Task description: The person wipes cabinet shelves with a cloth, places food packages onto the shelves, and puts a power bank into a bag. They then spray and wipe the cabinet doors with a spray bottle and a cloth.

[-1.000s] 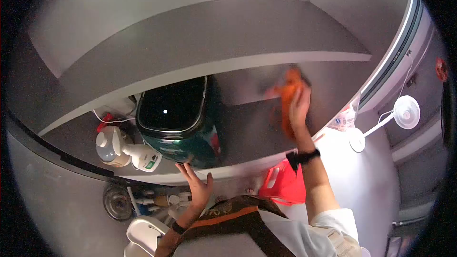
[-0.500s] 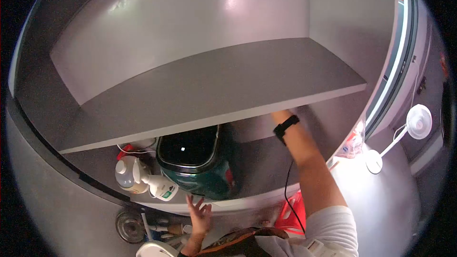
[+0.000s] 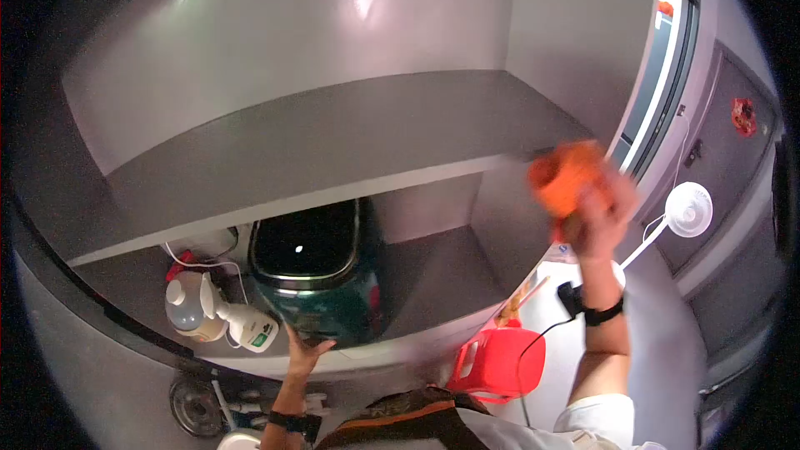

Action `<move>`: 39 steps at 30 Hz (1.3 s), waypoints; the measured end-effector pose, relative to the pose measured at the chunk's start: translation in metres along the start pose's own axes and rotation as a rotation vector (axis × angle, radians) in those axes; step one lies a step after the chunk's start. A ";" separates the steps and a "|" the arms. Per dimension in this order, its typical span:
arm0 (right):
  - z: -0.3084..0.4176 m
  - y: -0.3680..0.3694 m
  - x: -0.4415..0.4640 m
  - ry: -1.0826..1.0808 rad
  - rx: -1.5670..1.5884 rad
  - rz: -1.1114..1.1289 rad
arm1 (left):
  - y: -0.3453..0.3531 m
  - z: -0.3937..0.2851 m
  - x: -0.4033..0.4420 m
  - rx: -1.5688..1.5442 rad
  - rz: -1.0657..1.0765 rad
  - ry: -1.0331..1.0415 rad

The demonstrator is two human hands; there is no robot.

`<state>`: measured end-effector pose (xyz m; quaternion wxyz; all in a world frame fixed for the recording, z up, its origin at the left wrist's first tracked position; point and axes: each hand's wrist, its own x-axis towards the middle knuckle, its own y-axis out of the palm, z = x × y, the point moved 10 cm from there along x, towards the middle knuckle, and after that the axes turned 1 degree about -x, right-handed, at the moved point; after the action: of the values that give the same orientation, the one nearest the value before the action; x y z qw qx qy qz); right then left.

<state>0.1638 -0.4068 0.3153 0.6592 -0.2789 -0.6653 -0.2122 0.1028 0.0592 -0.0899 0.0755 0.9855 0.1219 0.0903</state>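
An orange cloth (image 3: 568,173), blurred by motion, is in my right hand (image 3: 604,208), raised at the right end of the shelf board (image 3: 358,129). My left hand (image 3: 306,353) has its fingers apart at the lower front of a dark green appliance (image 3: 321,308) with a black top. That appliance stands in the lower compartment. Left of it are a white spray bottle (image 3: 250,327) and a translucent jug (image 3: 193,308).
A red plastic stool (image 3: 504,362) is below the cabinet's right part. Further right stands a white lamp-like object (image 3: 689,209), near a grey door (image 3: 721,158). A round metal object (image 3: 196,407) lies at lower left.
My right hand has come out from under the shelf board and moved up and right with the orange cloth. My left hand has come up to the appliance's lower front. The view has shifted.
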 end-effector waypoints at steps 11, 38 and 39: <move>-0.079 0.182 0.108 -0.039 -0.281 1.000 | 0.075 -0.009 -0.023 0.718 -0.075 0.045; -0.009 0.317 -0.333 1.752 1.160 0.536 | 0.030 -0.062 0.049 -0.065 -0.381 0.183; 0.008 0.282 -0.340 1.868 1.186 0.525 | 0.033 -0.067 0.040 -0.031 -0.368 0.161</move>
<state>0.3330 -0.2204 -0.0475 0.9493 0.2136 0.1697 0.1560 0.1352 0.0461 -0.0123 0.0959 0.9350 0.3041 0.1555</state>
